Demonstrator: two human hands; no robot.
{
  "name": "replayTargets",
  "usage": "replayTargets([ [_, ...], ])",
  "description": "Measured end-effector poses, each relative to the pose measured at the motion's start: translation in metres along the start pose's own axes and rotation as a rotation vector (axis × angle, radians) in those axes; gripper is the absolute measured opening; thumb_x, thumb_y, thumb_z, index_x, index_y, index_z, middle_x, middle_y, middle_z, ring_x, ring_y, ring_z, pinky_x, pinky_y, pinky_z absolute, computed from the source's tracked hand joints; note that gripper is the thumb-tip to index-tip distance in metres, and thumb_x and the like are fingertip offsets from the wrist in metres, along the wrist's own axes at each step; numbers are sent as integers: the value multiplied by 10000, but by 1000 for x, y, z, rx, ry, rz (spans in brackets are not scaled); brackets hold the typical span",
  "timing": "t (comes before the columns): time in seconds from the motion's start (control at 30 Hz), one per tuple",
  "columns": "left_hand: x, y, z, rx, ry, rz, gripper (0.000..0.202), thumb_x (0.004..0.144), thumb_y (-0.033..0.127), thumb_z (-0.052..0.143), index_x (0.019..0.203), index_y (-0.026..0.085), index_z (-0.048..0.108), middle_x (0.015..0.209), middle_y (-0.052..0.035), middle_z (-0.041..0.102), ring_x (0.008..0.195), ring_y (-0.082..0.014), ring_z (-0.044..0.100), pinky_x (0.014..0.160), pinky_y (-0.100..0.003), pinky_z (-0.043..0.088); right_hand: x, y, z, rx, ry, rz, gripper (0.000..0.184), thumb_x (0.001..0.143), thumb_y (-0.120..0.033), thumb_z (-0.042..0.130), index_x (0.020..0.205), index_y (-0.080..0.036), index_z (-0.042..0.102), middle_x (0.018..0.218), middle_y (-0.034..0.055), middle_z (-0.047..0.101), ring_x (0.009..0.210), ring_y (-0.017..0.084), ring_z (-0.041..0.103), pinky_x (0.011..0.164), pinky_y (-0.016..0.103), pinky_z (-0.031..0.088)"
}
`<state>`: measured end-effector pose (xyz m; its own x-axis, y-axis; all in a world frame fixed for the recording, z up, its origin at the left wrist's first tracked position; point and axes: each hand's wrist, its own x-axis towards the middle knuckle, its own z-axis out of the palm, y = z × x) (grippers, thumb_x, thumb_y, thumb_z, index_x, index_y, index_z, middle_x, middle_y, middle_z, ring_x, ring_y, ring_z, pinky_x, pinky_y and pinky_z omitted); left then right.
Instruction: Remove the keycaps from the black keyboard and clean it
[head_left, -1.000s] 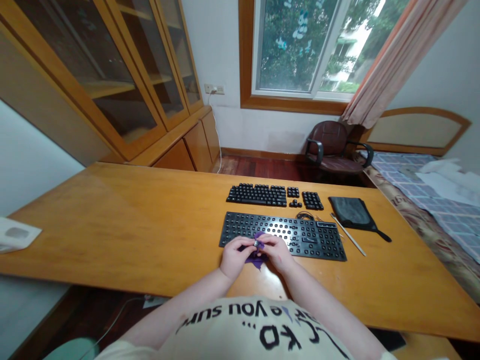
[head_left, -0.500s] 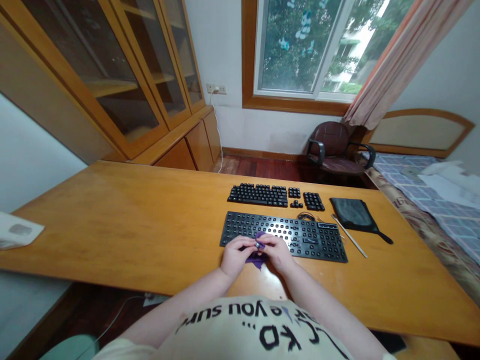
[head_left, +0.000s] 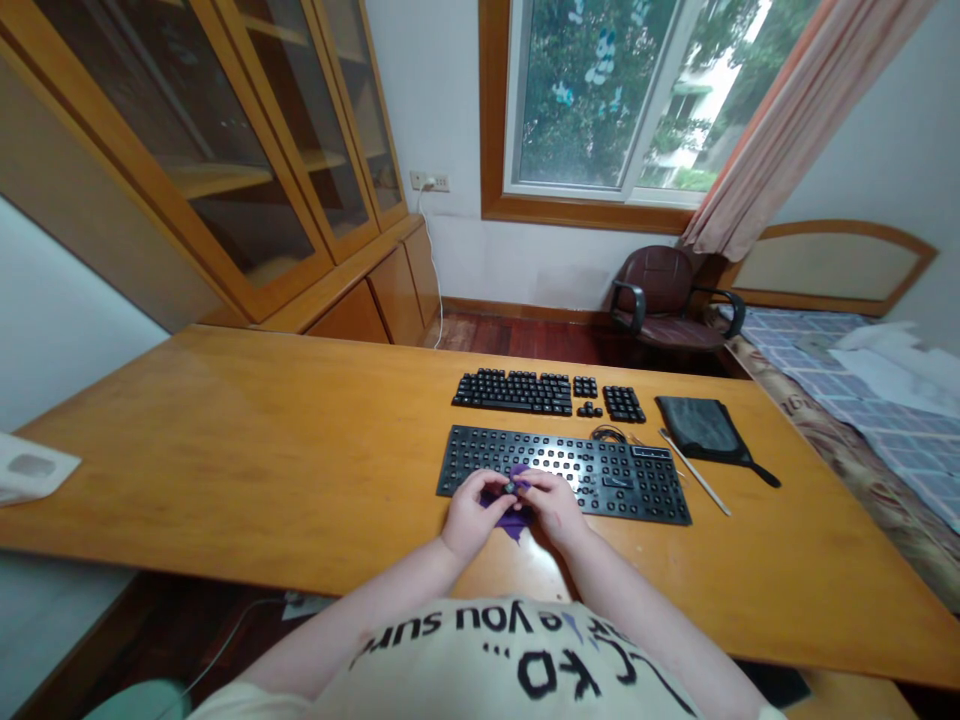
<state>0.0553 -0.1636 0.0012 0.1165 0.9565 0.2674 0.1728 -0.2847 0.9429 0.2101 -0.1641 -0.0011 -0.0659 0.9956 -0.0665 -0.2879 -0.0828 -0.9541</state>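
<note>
Head camera shows left hand [head_left: 471, 510] and right hand [head_left: 553, 503] both pinched on a small dark keycap [head_left: 511, 487] with purple cloth [head_left: 514, 521], midway between them, over the stripped keyboard frame's [head_left: 607, 472] near edge.

A flat black fabric pouch [head_left: 694, 425] lies just beside a thin pale stick [head_left: 694, 470] on the orange-brown wooden desk [head_left: 262, 440]; 1 brown leather armchair [head_left: 664, 295] stands beyond.
</note>
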Motion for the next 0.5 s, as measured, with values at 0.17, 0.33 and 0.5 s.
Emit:
replayTargets([
  [0.17, 3, 2, -4, 7, 2, 5, 181, 762, 178, 612, 927, 188, 685, 919, -60, 638, 852, -173, 599, 813, -320, 495, -1, 2, 2, 120, 20, 66, 242, 674, -330, 734, 881, -204, 738, 799, 34, 681, 526, 116, 611, 544, 260, 507],
  [0.33, 4, 2, -6, 0, -36, 18, 229, 808, 215, 562, 993, 223, 698, 957, -57, 655, 913, -180, 599, 872, -340, 478, -2, -2, 4, 10, -22, -9, 208, 682, -316, 722, 860, -211, 745, 958, 50, 660, 534, 103, 614, 561, 267, 509],
  [0.5, 1, -6, -2, -96, 14, -121, 238, 782, 211, 587, 1011, 179, 643, 921, -60, 663, 834, -168, 619, 798, -315, 501, -2, -2, 6, 27, 21, 25, 235, 619, -281, 768, 836, -198, 736, 714, 20, 683, 492, 125, 599, 523, 267, 491],
])
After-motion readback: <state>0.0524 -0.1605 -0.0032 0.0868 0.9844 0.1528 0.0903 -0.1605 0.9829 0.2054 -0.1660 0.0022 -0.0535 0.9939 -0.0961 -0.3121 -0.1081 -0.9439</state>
